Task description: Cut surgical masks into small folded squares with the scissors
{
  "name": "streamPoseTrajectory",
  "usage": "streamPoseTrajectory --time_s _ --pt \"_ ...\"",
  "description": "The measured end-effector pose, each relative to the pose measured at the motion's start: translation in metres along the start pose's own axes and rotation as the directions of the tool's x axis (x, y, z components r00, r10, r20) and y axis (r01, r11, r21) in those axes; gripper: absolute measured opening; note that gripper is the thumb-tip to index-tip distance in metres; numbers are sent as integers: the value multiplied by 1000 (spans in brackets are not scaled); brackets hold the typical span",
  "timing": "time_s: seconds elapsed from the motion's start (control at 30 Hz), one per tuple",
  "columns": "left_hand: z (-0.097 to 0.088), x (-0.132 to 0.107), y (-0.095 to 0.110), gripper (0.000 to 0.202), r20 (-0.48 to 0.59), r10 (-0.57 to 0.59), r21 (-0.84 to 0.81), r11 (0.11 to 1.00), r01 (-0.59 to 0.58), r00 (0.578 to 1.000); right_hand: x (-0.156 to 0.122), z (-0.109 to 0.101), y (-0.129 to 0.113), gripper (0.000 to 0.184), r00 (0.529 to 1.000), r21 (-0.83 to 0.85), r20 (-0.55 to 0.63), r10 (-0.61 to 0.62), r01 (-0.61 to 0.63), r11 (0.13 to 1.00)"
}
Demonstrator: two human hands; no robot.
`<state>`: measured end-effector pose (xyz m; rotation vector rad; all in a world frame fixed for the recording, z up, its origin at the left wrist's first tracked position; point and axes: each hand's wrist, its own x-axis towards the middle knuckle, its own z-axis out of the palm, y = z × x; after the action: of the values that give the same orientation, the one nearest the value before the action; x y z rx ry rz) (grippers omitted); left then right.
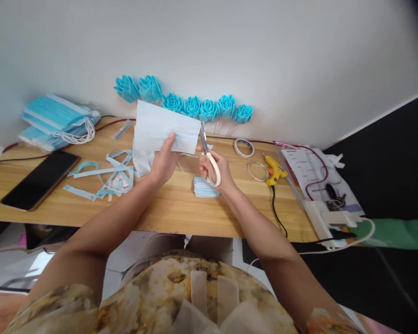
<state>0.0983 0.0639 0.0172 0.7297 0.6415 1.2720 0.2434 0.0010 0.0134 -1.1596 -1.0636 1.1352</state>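
Note:
A pale blue-white mask sheet (pixel 156 123) is gripped in my left hand (pixel 165 162), thumb on its face, raised over the table. My right hand (pixel 218 169) is closed on scissors (pixel 213 169) with cream handles. Their blades point up at the sheet's right edge; whether they touch it I cannot tell. Below my right hand lies a small stack of cut pale blue pieces (pixel 205 188). More whitish sheet material (pixel 142 160) shows behind my left hand, partly hidden. Cut blue strips and scraps (pixel 104 174) lie left of that hand.
Several blue flowers (pixel 191 106) stand along the wall. A pile of face masks (pixel 55 118) and a phone (pixel 40 178) are at left. Tape rolls (pixel 244 147), a yellow glue gun (pixel 274 169) with its cord, papers (pixel 299 164) and a power strip (pixel 318 220) occupy the right.

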Motion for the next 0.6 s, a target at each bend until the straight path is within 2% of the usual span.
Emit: streamPoseTrajectory --time_s 0.1,0.2,0.4,0.5,0.6 --pt "3 0 5 39 15 53 -39 998 -52 998 -1 1 -1 60 999 0 5 34 -34 999" --pt "6 -2 8 40 18 48 -57 997 -47 999 -1 1 -2 60 999 -3 1 49 -49 999" --pt "4 -1 6 61 59 106 -134 986 -98 993 -1 1 -2 59 999 -30 -9 35 -35 999" --pt "3 -2 7 69 123 135 -105 987 -123 983 -1 2 0 61 999 -7 -1 54 -54 999" --pt "4 -3 10 65 141 168 -34 986 -165 976 -1 4 1 63 996 6 24 80 -80 997"
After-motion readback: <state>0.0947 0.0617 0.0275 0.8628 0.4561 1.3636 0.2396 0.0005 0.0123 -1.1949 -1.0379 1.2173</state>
